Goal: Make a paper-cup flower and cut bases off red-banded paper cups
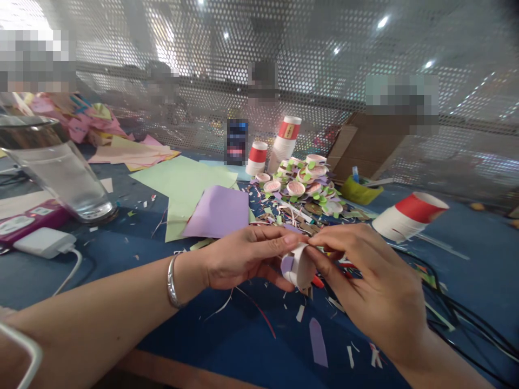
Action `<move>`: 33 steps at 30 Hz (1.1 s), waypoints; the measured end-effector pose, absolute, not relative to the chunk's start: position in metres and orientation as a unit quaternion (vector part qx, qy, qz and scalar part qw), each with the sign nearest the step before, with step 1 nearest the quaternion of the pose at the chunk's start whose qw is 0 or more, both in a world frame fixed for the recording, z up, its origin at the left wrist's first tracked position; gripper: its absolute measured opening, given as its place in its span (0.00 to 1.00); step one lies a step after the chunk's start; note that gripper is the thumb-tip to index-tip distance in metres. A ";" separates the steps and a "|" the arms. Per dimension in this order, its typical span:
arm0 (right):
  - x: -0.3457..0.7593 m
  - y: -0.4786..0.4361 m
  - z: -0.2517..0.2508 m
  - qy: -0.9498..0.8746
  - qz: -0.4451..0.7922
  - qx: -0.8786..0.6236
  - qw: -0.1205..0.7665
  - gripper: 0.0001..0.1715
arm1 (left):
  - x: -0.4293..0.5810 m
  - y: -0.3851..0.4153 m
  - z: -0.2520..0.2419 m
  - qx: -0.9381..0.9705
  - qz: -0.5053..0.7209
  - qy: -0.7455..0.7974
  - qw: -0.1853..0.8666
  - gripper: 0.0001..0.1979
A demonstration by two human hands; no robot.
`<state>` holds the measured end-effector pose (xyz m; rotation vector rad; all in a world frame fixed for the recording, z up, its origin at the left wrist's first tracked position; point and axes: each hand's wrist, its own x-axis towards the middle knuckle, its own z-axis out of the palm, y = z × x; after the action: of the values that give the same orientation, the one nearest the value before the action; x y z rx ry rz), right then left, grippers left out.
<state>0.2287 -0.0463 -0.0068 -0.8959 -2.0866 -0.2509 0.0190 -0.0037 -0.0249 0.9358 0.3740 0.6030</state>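
Between my hands is a cut-off paper cup bottom (pixel 302 268), a short white ring with a purple paper tab on its left side. My left hand (pixel 259 251) holds it from the left, thumb on top and fingers below. At its upper rim, the thumb and index finger of my right hand (pixel 360 270) pinch together; fingertips of both hands nearly meet there. A loose purple paper strip (pixel 318 341) with a pointed end lies on the blue table below. Behind my hands sits a heap of similar cup bottoms (pixel 295 188) with green and purple tabs.
Purple (pixel 223 210) and green paper sheets (pixel 182 183) lie left of centre. Stacked paper cups (pixel 286 143) stand behind; another cup stack (pixel 409 216) leans at right near black cables (pixel 458 308). A water glass (pixel 65 173) and power strip (pixel 28 221) are at left. Paper scraps litter the table.
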 end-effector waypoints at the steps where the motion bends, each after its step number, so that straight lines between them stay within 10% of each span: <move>1: 0.228 -0.047 -0.006 -0.835 -0.096 -0.351 0.413 0.08 | 0.018 -0.004 -0.025 0.442 0.281 0.184 0.832 0.14; 24: 0.233 -0.046 -0.008 -0.786 -0.044 -0.430 0.441 0.02 | 0.015 0.003 -0.017 0.401 0.281 0.184 0.852 0.13; 33: 0.233 -0.034 -0.008 -0.748 0.261 -0.463 0.398 0.15 | 0.010 0.011 -0.014 0.406 0.337 0.176 0.831 0.12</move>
<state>0.2327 -0.0339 -0.0080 -1.1720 -1.8943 0.6601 0.0096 0.0106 -0.0141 0.8604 0.3738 0.7140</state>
